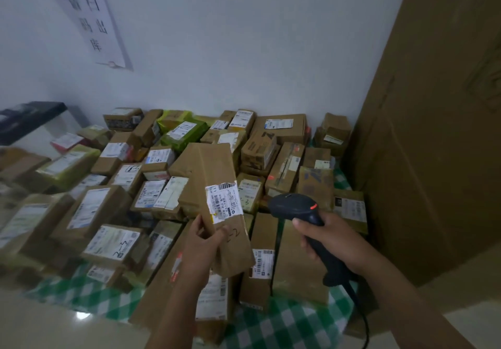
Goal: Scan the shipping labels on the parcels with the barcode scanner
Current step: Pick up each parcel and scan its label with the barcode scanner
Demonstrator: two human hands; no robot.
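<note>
Right hand (334,243) curled round barcode scanner (292,207), left hand (203,245) pinching long parcel (214,169), shipping label (223,201) facing up

Floor (40,327), grn check cloth (287,324), parcels (113,243) piled

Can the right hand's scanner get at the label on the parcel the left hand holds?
Likely yes: the shipping label sits uncovered above the left hand; the right hand holds the barcode scanner beside it.
</note>
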